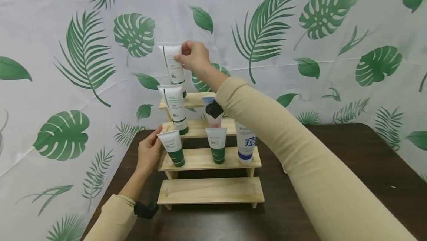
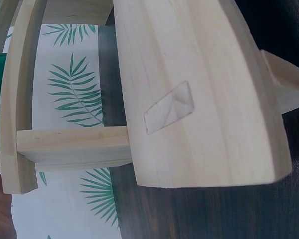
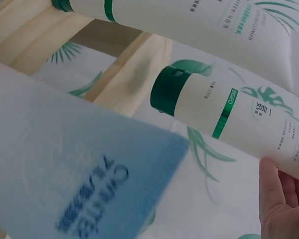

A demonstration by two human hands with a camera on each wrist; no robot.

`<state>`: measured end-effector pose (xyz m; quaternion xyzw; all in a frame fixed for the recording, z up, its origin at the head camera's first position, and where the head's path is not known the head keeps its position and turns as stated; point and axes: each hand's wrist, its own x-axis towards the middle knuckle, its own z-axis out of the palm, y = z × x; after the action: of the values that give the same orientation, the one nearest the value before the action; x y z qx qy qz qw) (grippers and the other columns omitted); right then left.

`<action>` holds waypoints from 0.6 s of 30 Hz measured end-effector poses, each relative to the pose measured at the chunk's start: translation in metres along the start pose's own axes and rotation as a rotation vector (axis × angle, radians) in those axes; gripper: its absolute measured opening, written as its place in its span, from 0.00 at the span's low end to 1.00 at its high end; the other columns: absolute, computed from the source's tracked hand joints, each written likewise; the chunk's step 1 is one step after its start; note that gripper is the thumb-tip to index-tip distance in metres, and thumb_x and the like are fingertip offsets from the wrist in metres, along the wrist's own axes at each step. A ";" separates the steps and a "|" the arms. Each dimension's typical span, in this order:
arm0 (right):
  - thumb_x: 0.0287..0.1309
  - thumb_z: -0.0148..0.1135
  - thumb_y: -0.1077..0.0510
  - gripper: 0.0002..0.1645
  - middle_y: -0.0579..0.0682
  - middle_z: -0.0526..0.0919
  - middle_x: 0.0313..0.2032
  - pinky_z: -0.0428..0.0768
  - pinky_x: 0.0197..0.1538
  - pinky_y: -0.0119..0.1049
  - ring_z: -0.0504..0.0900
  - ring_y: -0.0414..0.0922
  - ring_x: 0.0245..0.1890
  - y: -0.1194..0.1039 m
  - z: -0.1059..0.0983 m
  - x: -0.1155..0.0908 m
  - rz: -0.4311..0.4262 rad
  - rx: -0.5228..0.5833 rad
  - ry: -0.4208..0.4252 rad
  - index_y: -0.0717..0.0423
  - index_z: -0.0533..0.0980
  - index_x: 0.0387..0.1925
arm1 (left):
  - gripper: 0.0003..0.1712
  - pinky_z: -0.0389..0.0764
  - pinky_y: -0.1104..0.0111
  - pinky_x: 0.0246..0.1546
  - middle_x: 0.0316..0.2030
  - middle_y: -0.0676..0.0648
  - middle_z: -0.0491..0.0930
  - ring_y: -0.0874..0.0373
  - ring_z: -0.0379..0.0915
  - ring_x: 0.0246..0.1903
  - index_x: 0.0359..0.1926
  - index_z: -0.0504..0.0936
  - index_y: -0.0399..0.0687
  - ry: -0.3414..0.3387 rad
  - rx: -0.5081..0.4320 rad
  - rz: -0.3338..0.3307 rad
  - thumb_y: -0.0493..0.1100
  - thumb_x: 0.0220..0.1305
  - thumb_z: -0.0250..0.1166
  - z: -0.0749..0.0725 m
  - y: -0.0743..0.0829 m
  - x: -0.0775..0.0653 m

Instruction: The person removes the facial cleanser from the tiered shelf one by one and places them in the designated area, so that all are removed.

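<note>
High on the left, my right hand [image 1: 195, 57] pinches a white squeeze tube [image 1: 174, 65] with a dark green cap near its upper end. In the right wrist view its cap is close to the top shelf; contact cannot be told. Just in front, a similar white tube [image 1: 175, 107] stands cap-down one shelf lower. My left hand [image 1: 149, 152] grips the left side of the stepped wooden stand [image 1: 210, 191], beside a small white-and-green tube [image 1: 172, 147]. The left wrist view shows only part of this hand [image 2: 1, 214], at a shelf end.
Another small white-and-green tube [image 1: 217, 145] and a white-and-blue tube [image 1: 245, 142] share the small tube's shelf. Behind them stands a blue-and-pink tube [image 1: 213, 119], partly covered by the black wrist camera. The stand sits on a dark table [image 1: 350, 167] before a leaf-print cloth [image 1: 213, 11].
</note>
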<state>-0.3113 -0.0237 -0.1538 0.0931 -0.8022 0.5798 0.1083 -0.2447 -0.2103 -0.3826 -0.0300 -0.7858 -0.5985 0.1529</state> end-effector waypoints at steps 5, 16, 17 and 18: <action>0.58 0.62 0.61 0.11 0.49 0.78 0.38 0.80 0.41 0.29 0.76 0.40 0.39 -0.008 -0.015 -0.006 -0.021 0.010 0.012 0.59 0.76 0.43 | 0.23 0.68 0.90 0.43 0.62 0.42 0.70 0.54 0.65 0.61 0.63 0.69 0.37 0.002 -0.001 -0.009 0.39 0.68 0.55 0.000 0.001 -0.003; 0.59 0.61 0.61 0.13 0.48 0.77 0.39 0.80 0.47 0.34 0.77 0.42 0.43 -0.023 -0.068 -0.020 -0.026 0.084 0.049 0.58 0.75 0.45 | 0.23 0.67 0.90 0.43 0.62 0.43 0.69 0.53 0.64 0.62 0.63 0.69 0.37 0.001 -0.003 0.006 0.39 0.68 0.55 0.001 0.005 -0.004; 0.59 0.61 0.61 0.12 0.48 0.77 0.39 0.80 0.47 0.35 0.77 0.42 0.44 -0.023 -0.074 -0.022 -0.028 0.090 0.058 0.58 0.75 0.45 | 0.23 0.67 0.90 0.43 0.62 0.43 0.69 0.53 0.64 0.62 0.63 0.69 0.37 0.002 -0.003 0.005 0.39 0.68 0.55 0.002 0.005 -0.004; 0.59 0.61 0.61 0.12 0.48 0.76 0.39 0.80 0.47 0.35 0.77 0.42 0.44 -0.023 -0.079 -0.024 -0.030 0.099 0.068 0.58 0.75 0.45 | 0.23 0.67 0.90 0.44 0.62 0.42 0.69 0.53 0.64 0.62 0.63 0.69 0.36 0.001 -0.003 0.005 0.38 0.68 0.55 0.002 0.005 -0.004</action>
<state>-0.2771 0.0447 -0.1151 0.0906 -0.7668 0.6199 0.1396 -0.2406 -0.2068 -0.3798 -0.0319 -0.7847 -0.5995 0.1545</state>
